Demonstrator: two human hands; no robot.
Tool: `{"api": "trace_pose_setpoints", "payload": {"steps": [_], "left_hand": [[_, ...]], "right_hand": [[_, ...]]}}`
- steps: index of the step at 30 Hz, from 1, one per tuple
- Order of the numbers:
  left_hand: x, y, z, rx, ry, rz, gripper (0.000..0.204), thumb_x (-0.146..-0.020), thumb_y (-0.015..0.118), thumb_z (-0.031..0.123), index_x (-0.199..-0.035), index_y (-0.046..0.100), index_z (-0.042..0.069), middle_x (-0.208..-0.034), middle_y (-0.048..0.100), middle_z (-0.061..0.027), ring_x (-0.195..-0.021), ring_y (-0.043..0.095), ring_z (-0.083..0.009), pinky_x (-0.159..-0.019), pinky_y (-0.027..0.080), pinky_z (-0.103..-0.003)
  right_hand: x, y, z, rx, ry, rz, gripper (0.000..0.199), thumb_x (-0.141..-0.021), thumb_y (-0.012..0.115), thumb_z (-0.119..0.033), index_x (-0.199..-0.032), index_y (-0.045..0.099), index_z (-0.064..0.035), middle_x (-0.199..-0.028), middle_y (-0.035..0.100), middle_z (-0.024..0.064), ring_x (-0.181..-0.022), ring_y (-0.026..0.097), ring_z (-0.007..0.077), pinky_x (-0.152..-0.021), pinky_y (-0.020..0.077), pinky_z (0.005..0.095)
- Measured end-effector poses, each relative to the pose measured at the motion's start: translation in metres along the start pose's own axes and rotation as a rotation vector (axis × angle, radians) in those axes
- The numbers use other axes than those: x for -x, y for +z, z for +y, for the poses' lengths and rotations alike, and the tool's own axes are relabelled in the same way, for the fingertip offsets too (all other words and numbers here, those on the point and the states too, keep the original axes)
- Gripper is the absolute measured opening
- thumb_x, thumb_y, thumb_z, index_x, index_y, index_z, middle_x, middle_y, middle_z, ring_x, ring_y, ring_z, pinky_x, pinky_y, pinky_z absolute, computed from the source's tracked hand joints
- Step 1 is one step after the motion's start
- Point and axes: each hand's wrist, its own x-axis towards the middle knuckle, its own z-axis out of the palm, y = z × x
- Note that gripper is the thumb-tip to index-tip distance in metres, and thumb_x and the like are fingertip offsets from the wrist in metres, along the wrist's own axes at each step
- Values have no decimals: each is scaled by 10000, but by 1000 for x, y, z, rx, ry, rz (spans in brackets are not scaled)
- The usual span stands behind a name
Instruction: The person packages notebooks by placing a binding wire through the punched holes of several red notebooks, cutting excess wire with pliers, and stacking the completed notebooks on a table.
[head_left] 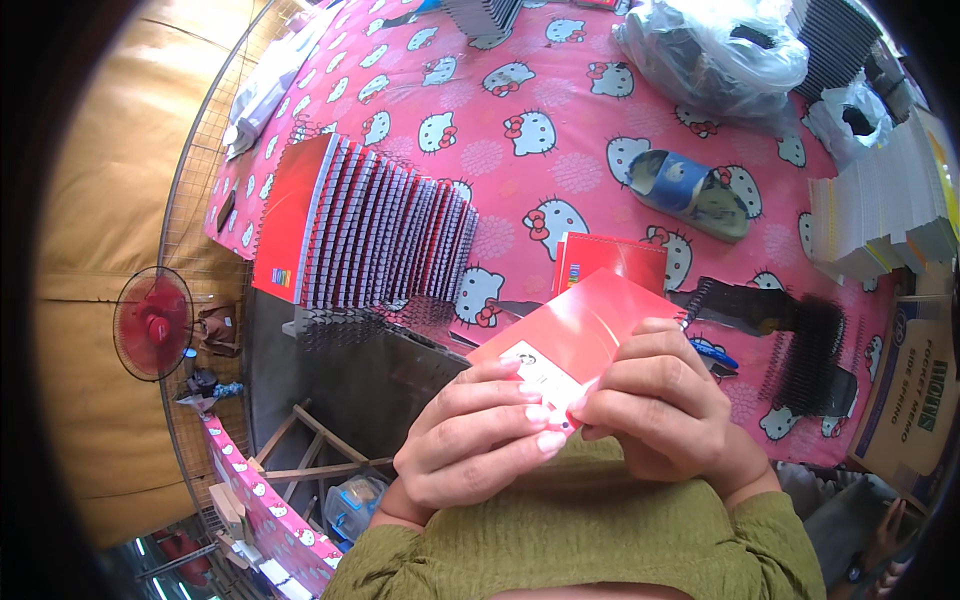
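Observation:
Above my lap I hold a red notebook cover or thin notebook [590,318] with a white label near its lower edge; its thickness cannot be told. The fingers of my left hand [475,430] press along its lower left edge, over part of the label. My right hand [660,400] pinches the lower right edge, thumb and fingertips close to my left fingertips. Just beyond lies another red notebook [635,254] on the pink patterned tablecloth [535,190]. A long row of red spiral notebooks [300,215] stands to the left, their wire coils showing.
A blue slipper [690,190] lies right of centre. Loose black coils [800,355] and a blue pen [712,352] are near my right hand. Paper stacks [850,230], a plastic bag [715,60] and a cardboard box [905,385] line the right. Another person's hand [885,530] shows low right.

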Motion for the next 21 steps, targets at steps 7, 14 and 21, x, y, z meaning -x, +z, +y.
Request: {"api": "trace_pose_setpoints", "payload": {"steps": [7,14,21], "left_hand": [[-2,-6,4,30,1,-34,314,-708,771,21,-996,669,94,-1054,626,-44,-967,622,-212,-899,545,-409],[3,4,2,76,-103,104,302,-700,755,-42,-960,668,84,-972,637,-69,-868,636,-222,-863,552,-426],[8,15,1,356,-346,247,335,-725,726,-120,-1011,581,-23,-928,635,-161,-846,638,-219,-757,555,-333]], "right_hand": [[2,2,-3,-66,31,27,311,-644,773,-49,-932,657,-42,-859,552,49,-758,544,210,-655,453,345],[-8,-6,-6,25,15,-68,326,-664,780,-87,-962,661,-30,-850,554,66,-749,546,220,-647,450,343],[-17,-1,-3,-109,221,-64,273,-688,780,-79,-927,665,-17,-811,557,74,-718,557,207,-619,450,312]]}}
